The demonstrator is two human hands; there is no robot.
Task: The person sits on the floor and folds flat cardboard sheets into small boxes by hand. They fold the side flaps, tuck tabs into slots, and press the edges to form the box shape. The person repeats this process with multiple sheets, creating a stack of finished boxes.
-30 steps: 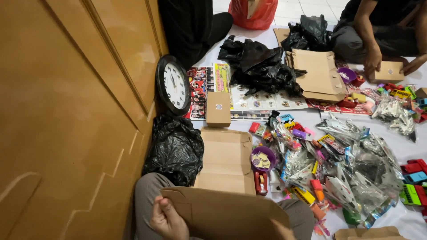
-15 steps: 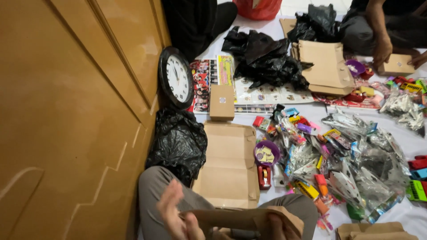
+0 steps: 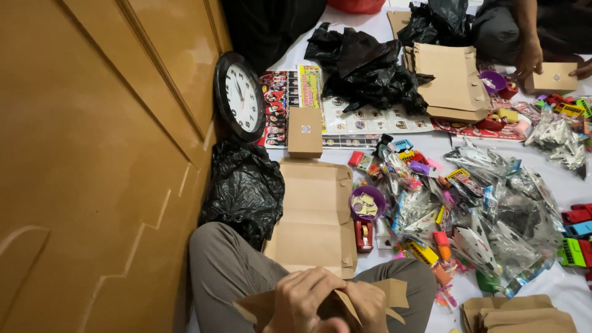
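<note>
A big wooden door (image 3: 92, 154) fills the left side. Beside it, a flat cardboard sheet (image 3: 314, 216) lies on the floor, with a black plastic bag (image 3: 243, 185) to its left and a round wall clock (image 3: 239, 95) leaning farther back. To the right is a heap of small colourful toys and clear packets (image 3: 481, 209). Near, over the person's lap, the left hand (image 3: 305, 302) and right hand (image 3: 367, 305) both have fingers closed on a folded brown cardboard piece (image 3: 345, 305).

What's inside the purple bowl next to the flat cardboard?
The purple bowl holds a few small pale square stickers or tags, lying loosely. Its bottom beneath them is covered, so anything underneath cannot be seen. A red tape dispenser lies just below the bowl.
</note>
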